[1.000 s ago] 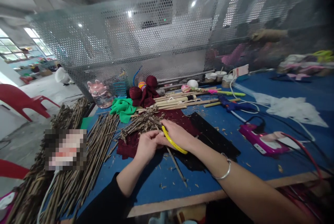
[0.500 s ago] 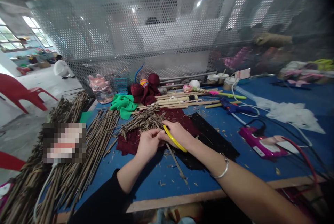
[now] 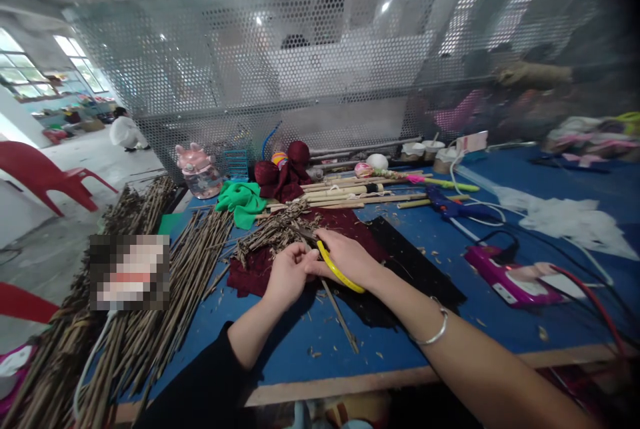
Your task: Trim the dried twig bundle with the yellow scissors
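Observation:
My right hand is closed on scissors with a yellow handle; their dark blades point away from me, toward the pile of dry twigs. My left hand is closed, thumb and fingers pinching a dry plant stem. The stem's lower end sticks out below both hands toward the table's front edge. Both hands touch each other at the thumbs. Just beyond them, short dry twigs lie heaped on a dark red cloth. A black cloth lies to the right.
Long dry stems lie bundled at the left. Behind are a green cloth, dark red wrapped balls, wooden sticks and a pink bottle. At the right lie a blue glue gun, cables and a magenta power strip.
The whole view has shifted slightly, so things sit a little farther right. The blades show a bit more; both hands keep nearly the same grip on the stem and the scissors.

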`<state>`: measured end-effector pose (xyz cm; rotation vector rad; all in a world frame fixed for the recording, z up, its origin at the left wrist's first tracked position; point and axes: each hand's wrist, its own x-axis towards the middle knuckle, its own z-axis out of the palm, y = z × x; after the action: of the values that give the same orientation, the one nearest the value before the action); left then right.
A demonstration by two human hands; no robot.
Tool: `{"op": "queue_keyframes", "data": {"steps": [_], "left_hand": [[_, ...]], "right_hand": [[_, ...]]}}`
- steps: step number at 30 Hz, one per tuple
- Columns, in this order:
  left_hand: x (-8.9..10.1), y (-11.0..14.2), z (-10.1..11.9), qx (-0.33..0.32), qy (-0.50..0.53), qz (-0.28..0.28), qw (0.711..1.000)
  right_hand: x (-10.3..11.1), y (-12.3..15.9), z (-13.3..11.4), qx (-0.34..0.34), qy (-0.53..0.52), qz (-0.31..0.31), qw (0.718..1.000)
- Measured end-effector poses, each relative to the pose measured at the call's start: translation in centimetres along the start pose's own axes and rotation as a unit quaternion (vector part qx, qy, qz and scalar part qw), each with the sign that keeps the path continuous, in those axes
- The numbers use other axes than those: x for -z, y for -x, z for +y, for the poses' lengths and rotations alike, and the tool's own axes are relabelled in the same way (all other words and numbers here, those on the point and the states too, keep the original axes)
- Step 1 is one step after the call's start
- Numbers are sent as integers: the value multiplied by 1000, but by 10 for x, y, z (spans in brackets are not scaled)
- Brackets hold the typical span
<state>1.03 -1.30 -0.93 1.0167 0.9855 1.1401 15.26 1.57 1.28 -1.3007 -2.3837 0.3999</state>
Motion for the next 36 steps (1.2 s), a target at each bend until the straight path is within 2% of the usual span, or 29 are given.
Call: {"op": "queue_keyframes", "data": {"steps": [3, 7, 11, 16, 22, 30, 36], "left_hand": [[-2, 1, 1, 14, 1, -7, 1000], [-6, 4, 8, 48, -22, 16, 998], [-8, 6, 14, 62, 1, 24, 998], [-4, 4, 13, 62, -2, 17, 998], [-6, 5, 14, 52, -28, 6, 998], [-7, 5, 15, 51, -39, 27, 998], [-5, 4, 12, 68, -33, 36, 997]], "right_hand": [[0, -1, -1, -14, -9, -9, 1000], [2, -1, -2, -42, -25, -21, 999], [6, -1, -1, -44, -46, -15, 998], [5, -2, 1, -49, -20, -22, 998], [-2, -3, 3, 2, -48, 13, 999], [0, -1, 0, -21, -67, 3, 998], [0, -1, 0, -41, -43, -13, 998]]}}
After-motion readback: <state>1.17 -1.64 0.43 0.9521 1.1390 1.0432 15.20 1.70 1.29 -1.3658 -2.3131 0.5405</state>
